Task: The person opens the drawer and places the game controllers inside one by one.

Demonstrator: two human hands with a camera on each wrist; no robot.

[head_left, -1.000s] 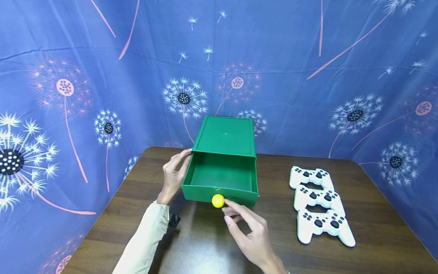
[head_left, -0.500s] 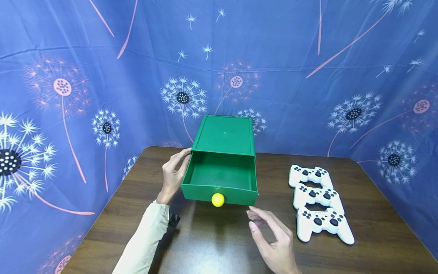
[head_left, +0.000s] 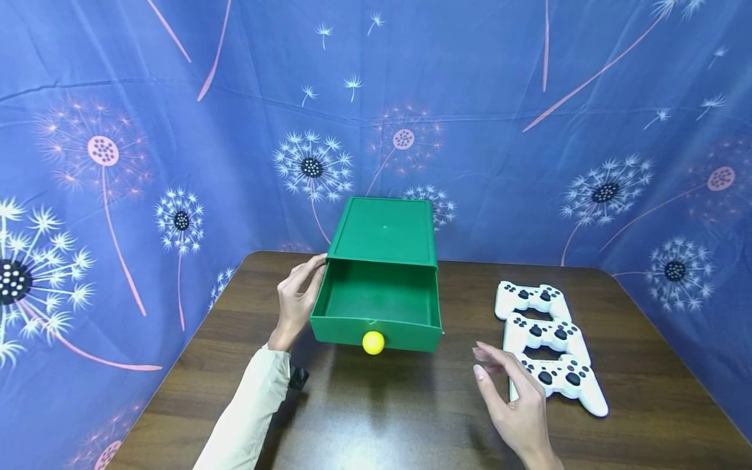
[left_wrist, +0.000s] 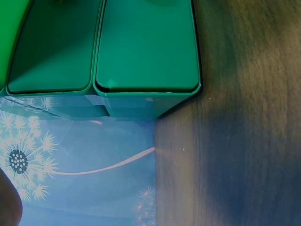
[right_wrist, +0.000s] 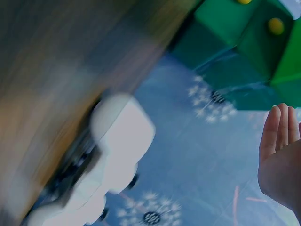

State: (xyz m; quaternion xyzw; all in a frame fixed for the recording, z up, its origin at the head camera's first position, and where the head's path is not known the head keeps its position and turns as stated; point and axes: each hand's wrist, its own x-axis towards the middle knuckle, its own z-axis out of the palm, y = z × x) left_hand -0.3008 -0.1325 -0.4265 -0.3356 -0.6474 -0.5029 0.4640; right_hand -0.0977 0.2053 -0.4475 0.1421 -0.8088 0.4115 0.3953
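Note:
A green drawer cabinet stands on the wooden table with its top drawer pulled out. That drawer has a round yellow knob on its front, and its visible inside holds nothing. My left hand touches the cabinet's left side near the upper front edge, fingers extended. Off to the right, my right hand hovers with nothing in it, fingers loosely bent. It partly covers the nearest of three white game controllers. In the left wrist view, lower drawers appear pushed in.
The controllers line up front to back on the table's right side. A blue curtain with dandelion prints hangs behind the table. A small black object shows beside my left wrist.
My right hand has let go of the yellow knob and moved right toward the controllers. The left hand and the pulled-out drawer stay in place.

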